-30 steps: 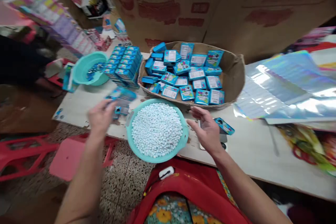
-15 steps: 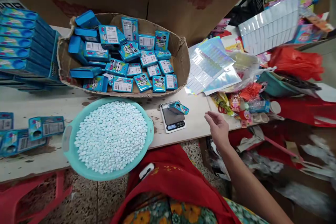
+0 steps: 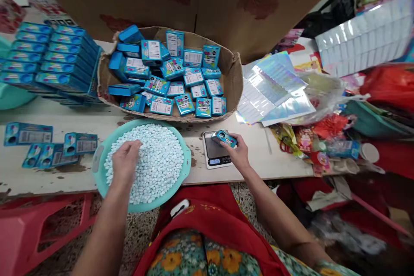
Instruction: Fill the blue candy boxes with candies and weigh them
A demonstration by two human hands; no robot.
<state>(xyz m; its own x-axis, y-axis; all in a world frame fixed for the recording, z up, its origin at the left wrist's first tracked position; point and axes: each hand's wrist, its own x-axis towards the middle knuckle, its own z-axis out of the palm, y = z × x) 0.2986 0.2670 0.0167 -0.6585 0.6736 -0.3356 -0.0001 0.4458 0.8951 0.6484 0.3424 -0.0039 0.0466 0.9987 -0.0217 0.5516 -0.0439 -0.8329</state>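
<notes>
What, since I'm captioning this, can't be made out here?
Head view: anything held under the left grip; the grip itself hides it.
Head view: the basin's floor, buried under white pieces.
Head view: the far-left tub's full shape, cut off by the edge.
Head view: the scale's exact digits, too small.

The small pale blue-white candies (image 3: 158,161) lie loose in a broad heap, filling most of a round turquoise basin (image 3: 186,166) with side handles. The basin sits level, its near rim jutting over the front edge of the worktop (image 3: 260,155). Just right of it, near that edge, a flat scale (image 3: 214,150) with a dark plate lies squarely, its display lit. Over the plate's far right part, a blue printed box (image 3: 225,138) with a dark round hole tilts in the right hand (image 3: 238,153).
</notes>
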